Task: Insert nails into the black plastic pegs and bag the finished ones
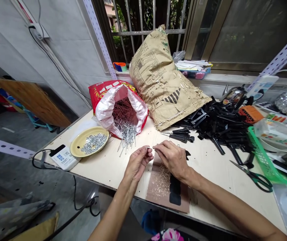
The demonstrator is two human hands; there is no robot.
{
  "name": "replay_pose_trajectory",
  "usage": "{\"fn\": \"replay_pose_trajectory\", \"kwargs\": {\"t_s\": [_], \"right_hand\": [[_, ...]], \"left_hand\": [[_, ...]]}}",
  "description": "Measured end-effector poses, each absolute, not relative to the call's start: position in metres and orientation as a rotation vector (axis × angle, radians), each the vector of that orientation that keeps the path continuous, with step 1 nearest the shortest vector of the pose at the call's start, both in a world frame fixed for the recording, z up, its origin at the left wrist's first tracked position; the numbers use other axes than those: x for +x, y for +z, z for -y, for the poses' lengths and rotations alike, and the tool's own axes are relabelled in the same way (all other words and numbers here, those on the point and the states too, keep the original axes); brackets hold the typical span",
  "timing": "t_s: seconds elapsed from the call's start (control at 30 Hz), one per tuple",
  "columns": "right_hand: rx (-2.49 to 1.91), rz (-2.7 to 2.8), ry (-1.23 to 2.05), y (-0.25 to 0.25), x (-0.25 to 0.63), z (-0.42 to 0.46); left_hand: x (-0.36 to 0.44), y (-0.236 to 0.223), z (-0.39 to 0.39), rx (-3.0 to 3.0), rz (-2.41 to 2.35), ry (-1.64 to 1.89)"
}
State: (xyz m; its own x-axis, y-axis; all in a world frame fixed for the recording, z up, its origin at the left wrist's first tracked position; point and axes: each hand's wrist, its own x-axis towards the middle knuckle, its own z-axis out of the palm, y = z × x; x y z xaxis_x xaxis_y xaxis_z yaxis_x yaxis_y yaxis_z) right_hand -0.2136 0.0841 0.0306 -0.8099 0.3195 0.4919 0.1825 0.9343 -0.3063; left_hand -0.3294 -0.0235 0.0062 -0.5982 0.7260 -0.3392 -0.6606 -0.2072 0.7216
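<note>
My left hand [138, 161] is closed, thumb and fingers pinched at a small thin light-coloured piece too small to name. Close beside it, my right hand [173, 160] is also closed, its fingertips pinched together near that piece; what they hold is hidden. Both hands hover over the far end of a brown board [156, 197]. Small beige bits [160, 182] lie scattered on the board, next to a column of black rounded pads [175, 194]. Part of a black object [187, 154] shows behind my right hand.
Long metal pins [128, 132] spill from a red bag [99, 92]. Left of it, a yellow plate [75, 149] carries small metal pieces [93, 144]. A paper sack [163, 77] leans by the window. Rightward lie black plastic parts [224, 127], scissors [255, 176] and a green basket [264, 164].
</note>
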Motion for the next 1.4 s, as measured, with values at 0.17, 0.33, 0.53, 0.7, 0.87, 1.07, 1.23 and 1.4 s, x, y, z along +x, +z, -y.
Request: {"fn": "replay_pose_trajectory", "kwargs": {"t_s": [0.17, 0.33, 0.53, 0.7, 0.87, 1.07, 1.23, 1.4], "right_hand": [[-0.361, 2.533, 0.06, 0.036, -0.21, -0.082], [-0.329, 2.552, -0.019, 0.037, -0.205, -0.081], [-0.359, 2.527, 0.018, 0.034, -0.201, -0.082], [-0.335, 2.492, 0.026, 0.033, -0.197, -0.083], [-0.366, 2.526, 0.13, 0.035, -0.195, -0.085], [-0.379, 2.562, 0.292, 0.033, -0.193, -0.087], [-0.313, 2.535, 0.639, 0.029, -0.191, -0.091], [-0.32, 2.39, 0.929, 0.028, -0.192, -0.093]], "left_hand": [[-0.324, 0.009, 0.021, 0.174, -1.247, 1.974], [-0.322, 0.011, 0.021, 0.27, -1.348, 1.962], [-0.321, 0.01, 0.022, 0.412, -1.454, 1.971], [-0.319, 0.01, 0.023, 0.488, -1.526, 1.935], [-0.318, 0.012, 0.023, 0.543, -1.597, 1.915], [-0.316, 0.014, 0.023, 0.555, -1.595, 1.889], [-0.315, 0.014, 0.023, 0.586, -1.622, 1.856], [-0.315, 0.018, 0.021, 0.675, -1.728, 1.776]]}}
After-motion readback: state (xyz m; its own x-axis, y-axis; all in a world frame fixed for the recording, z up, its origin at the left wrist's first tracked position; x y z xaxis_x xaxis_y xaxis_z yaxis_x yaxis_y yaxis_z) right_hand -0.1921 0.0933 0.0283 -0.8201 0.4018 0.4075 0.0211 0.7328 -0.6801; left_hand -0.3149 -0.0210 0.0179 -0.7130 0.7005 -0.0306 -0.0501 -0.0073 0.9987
